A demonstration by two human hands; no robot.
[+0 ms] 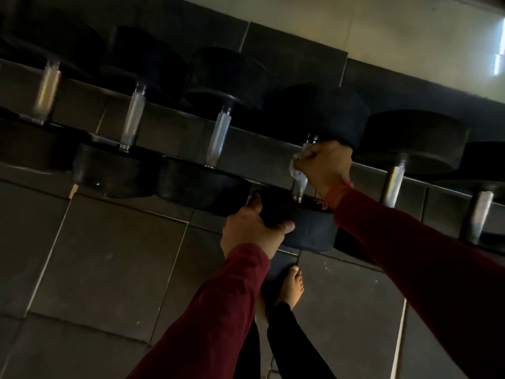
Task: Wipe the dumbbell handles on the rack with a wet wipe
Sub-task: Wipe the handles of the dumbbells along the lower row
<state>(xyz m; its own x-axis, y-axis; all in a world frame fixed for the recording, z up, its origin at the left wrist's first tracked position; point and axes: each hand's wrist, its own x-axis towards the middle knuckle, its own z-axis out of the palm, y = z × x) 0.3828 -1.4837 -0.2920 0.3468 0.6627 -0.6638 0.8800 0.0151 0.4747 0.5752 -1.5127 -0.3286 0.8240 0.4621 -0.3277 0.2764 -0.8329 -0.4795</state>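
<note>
Several black dumbbells with silver knurled handles lie in a row across the view. My right hand [325, 166] is wrapped around the handle [299, 187] of one dumbbell with a white wet wipe [295, 170] bunched under the fingers; most of that handle is hidden by the hand. My left hand [252, 231] grips the near black head [308, 228] of the same dumbbell, thumb on its side. The far head [322, 113] sits beyond my right hand. Bare handles show to the left [218, 138] and right [393, 181].
Dark rubber floor tiles with pale seams [109, 255] cover the ground. My bare foot [292, 285] stands just below the held dumbbell. A pale wall [382, 28] runs behind the row, with a bright window [498, 50] at the far right.
</note>
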